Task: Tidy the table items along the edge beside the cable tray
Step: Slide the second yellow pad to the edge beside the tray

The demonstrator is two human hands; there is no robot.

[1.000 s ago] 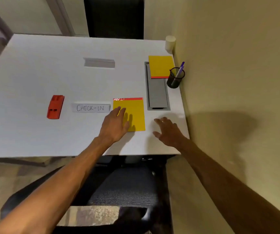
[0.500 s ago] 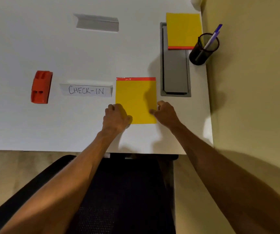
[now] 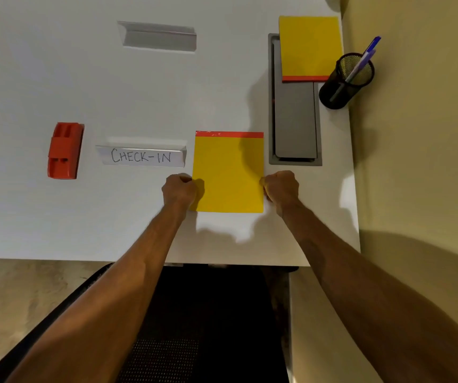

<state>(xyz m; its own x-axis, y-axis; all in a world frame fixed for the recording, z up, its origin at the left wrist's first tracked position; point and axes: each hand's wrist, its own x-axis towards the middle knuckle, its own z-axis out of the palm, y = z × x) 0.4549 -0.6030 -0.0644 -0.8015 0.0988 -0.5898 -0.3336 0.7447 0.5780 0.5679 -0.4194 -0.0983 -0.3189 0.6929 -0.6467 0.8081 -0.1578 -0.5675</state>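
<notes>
Left hand (image 3: 179,189): our fingers are curled, pinching the pad's left edge.
Yellow pad (image 3: 229,172): lies between our hands, long axis pointing away from us.
Right hand (image 3: 280,187): curled on the pad's right edge.
Cable tray (image 3: 295,125): just beside the pad, ahead-right and parallel to it; our right hand is nearer.

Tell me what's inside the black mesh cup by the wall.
The mesh cup holds blue pens sticking out above its rim. The cup's bottom cannot be seen.

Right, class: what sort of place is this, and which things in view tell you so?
Probably an office or reception desk: a white table with a built-in cable tray, a folded CHECK-IN sign, and a mesh pen cup.
</notes>
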